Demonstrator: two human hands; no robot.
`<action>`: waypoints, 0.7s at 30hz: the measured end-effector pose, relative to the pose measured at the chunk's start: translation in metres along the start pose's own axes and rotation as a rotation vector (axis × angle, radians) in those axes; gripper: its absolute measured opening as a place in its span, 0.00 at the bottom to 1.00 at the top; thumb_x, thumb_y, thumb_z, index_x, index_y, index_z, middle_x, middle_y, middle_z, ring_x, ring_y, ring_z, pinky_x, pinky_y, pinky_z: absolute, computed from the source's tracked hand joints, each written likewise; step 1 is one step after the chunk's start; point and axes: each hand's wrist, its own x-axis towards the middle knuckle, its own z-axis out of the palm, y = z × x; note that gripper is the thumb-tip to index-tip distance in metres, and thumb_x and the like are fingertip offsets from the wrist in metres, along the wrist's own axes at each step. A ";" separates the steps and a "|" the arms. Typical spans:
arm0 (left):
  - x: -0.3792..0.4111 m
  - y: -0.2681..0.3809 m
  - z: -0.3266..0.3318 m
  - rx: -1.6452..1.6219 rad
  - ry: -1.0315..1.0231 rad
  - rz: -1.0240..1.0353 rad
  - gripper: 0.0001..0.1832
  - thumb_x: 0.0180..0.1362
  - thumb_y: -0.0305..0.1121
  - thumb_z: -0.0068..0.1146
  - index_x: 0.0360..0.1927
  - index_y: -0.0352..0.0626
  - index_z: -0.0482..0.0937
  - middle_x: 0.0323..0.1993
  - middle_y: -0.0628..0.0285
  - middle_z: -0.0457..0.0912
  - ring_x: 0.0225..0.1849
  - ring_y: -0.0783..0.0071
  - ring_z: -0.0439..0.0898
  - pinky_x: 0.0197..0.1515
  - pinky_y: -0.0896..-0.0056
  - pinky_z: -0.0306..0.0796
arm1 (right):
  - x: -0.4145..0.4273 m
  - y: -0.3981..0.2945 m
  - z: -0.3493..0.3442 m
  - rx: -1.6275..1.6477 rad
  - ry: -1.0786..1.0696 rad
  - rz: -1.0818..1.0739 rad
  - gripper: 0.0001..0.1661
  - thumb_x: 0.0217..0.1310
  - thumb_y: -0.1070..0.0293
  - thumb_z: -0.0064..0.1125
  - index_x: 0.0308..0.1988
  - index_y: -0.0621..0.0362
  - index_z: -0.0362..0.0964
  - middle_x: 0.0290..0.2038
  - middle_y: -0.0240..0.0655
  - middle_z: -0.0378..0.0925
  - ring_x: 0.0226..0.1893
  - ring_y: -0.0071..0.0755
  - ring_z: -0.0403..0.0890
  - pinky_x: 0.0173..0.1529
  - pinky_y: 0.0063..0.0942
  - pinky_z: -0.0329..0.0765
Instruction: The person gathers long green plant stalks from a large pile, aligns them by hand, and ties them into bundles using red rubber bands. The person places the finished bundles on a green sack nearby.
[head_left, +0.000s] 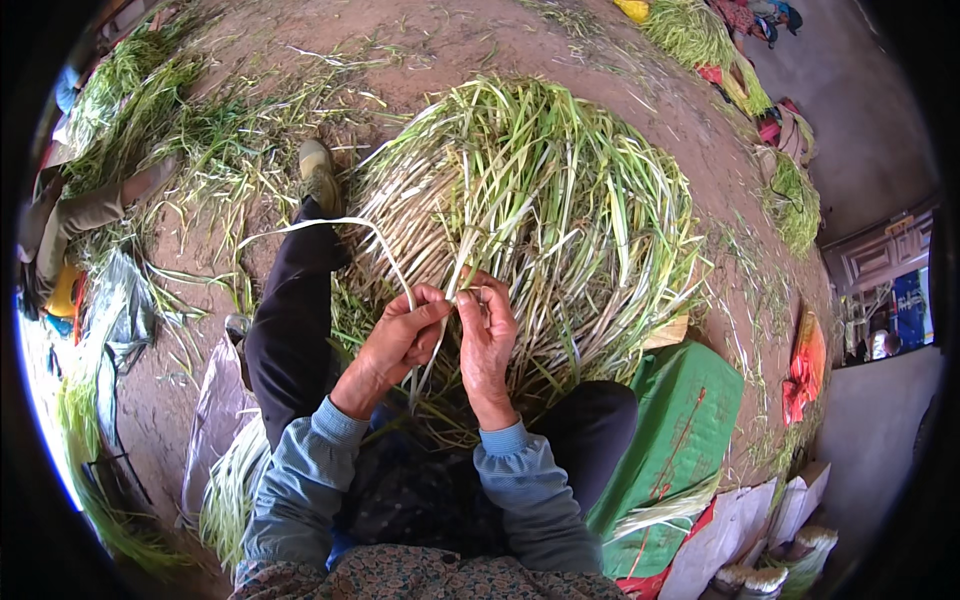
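My left hand is closed on a long pale stalk, whose thin end arcs away to the left above my knee. My right hand meets it, thumb and fingertips pinching the pale stalk where the two hands come together. Strips of the plant hang below the hands. Just beyond them lies a big heap of long-stalked green plants, with whitish stalks toward the left and green leaves over the top and right. What plant it is, I cannot tell for certain.
A green woven sack with pale stalks on it lies at my right. A bundle of pale stalks rests at my left beside a greyish sheet. Loose leaves litter the floor. Other people sit at the left and upper right edges near more green heaps.
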 end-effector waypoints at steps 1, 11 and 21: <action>0.000 0.001 0.000 -0.023 0.008 -0.004 0.01 0.58 0.29 0.49 0.31 0.46 0.71 0.09 0.73 0.61 0.07 0.87 0.53 0.08 0.84 0.42 | -0.001 -0.003 0.002 0.036 0.017 0.030 0.05 0.55 0.78 0.53 0.33 0.66 0.66 0.44 0.34 0.67 0.39 0.23 0.69 0.43 0.19 0.67; 0.002 0.039 -0.023 -0.008 0.087 0.143 0.03 0.58 0.28 0.50 0.29 0.46 0.75 0.07 0.75 0.60 0.06 0.88 0.53 0.07 0.83 0.45 | -0.062 -0.047 -0.037 -0.339 -0.776 0.154 0.04 0.54 0.74 0.52 0.32 0.62 0.69 0.28 0.38 0.73 0.24 0.31 0.74 0.29 0.25 0.70; -0.003 0.094 -0.036 0.105 0.061 0.263 0.03 0.59 0.32 0.49 0.33 0.48 0.74 0.08 0.77 0.54 0.07 0.88 0.50 0.07 0.85 0.43 | -0.045 -0.065 -0.035 -0.718 -0.491 0.063 0.17 0.53 0.65 0.58 0.42 0.62 0.68 0.37 0.44 0.74 0.33 0.44 0.77 0.36 0.34 0.74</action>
